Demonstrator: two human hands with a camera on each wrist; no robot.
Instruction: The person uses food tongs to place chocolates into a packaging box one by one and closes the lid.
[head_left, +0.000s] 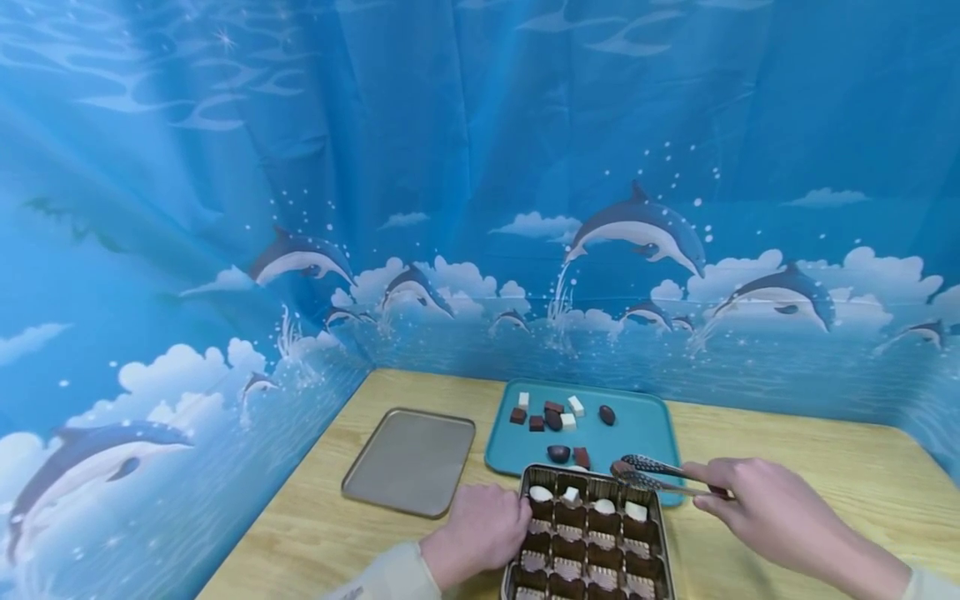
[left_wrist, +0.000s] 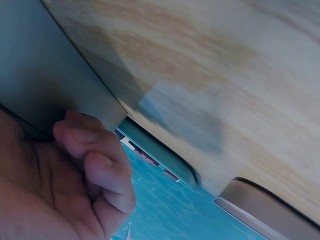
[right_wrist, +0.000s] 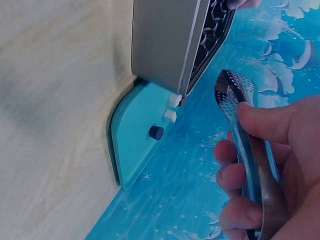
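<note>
My right hand (head_left: 772, 508) holds metal tongs (right_wrist: 250, 160) with perforated tips, thumb on one arm and fingers curled round the other. Between the tips sits a brown chocolate piece (head_left: 621, 469), above the back right corner of a chocolate box (head_left: 617, 554). That box has a brown divided insert, and its back row of compartments holds several white pieces (head_left: 636, 511). At the left rim my left hand (head_left: 483, 525) grips the box, with curled fingers (left_wrist: 107, 170) against its side in the left wrist view.
Behind the box lies a teal tray (head_left: 637, 408) with several dark, brown and white chocolates (head_left: 552, 419). A bare bronze-coloured tray (head_left: 412, 458) is on the left of the wooden table (head_left: 810, 450). A blue dolphin-print curtain (head_left: 465, 167) hangs at the back and left.
</note>
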